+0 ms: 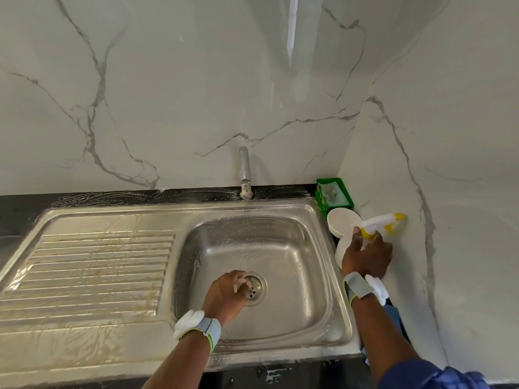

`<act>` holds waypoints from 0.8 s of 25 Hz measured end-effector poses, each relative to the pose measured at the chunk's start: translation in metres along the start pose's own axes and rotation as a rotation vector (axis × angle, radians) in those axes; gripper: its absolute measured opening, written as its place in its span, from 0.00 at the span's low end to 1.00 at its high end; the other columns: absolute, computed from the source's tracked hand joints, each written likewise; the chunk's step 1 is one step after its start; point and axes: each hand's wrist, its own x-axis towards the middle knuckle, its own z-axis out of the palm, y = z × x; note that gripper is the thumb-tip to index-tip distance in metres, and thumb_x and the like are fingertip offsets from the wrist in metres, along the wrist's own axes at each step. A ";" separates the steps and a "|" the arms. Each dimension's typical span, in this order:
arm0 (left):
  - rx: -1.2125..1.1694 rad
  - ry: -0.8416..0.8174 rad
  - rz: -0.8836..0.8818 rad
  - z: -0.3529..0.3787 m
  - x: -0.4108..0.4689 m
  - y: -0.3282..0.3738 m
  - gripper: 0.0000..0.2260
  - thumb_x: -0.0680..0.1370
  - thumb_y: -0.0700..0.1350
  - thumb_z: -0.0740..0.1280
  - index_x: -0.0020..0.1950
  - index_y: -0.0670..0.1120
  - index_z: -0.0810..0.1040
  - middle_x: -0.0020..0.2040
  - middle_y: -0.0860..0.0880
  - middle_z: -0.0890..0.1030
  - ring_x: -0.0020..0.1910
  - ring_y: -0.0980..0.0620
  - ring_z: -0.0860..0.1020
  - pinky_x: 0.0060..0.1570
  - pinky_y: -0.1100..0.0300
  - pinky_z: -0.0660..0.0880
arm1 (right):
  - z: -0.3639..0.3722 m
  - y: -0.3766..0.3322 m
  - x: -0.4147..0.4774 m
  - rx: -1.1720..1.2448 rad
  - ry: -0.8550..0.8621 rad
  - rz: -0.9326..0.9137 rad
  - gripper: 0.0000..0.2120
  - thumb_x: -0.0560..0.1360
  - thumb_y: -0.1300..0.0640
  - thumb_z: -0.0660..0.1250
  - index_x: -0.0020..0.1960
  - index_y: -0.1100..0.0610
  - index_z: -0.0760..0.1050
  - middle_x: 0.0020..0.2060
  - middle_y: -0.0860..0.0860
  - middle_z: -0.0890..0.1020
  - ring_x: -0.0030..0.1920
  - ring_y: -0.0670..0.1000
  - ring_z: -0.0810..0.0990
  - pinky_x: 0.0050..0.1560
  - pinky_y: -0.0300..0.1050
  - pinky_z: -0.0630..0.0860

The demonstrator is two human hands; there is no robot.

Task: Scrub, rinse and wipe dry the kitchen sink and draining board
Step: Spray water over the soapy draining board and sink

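The draining board (92, 265) fills the left, its ribs streaked with thin yellowish film; its left end is cut off by the frame edge. Behind it a strip of black countertop (16, 209) shows white soapy smears. To the right lies the sink (295, 248), its steel walls hazed with suds. The left hand (227, 296) reaches down into the basin and sits on the drain (257, 290), covering its left half. The fingers are curled there, with something pale at the tips, foam or a small object, too blurred to say, so whether they hold anything cannot be told. A grey band with a white pod wraps each wrist.

The tap (245, 175) stands at the back rim, behind the basin. In the right corner a green tray (348, 192) holds something clear and indistinct. Just in front of it sits a white bowl (342, 220). Beside the bowl the right hand (365, 256) grips a spray bottle (382, 220) below its white-and-yellow head – the body is mostly hidden behind the hand. A blue sleeve (421, 374) is cut off at the bottom edge.
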 end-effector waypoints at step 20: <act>-0.380 0.022 0.097 -0.167 -0.004 -0.169 0.11 0.81 0.55 0.64 0.53 0.54 0.85 0.49 0.53 0.86 0.51 0.49 0.83 0.56 0.52 0.79 | 0.042 -0.179 -0.315 0.787 -0.736 0.455 0.11 0.82 0.54 0.61 0.55 0.56 0.81 0.38 0.62 0.82 0.35 0.58 0.76 0.35 0.47 0.75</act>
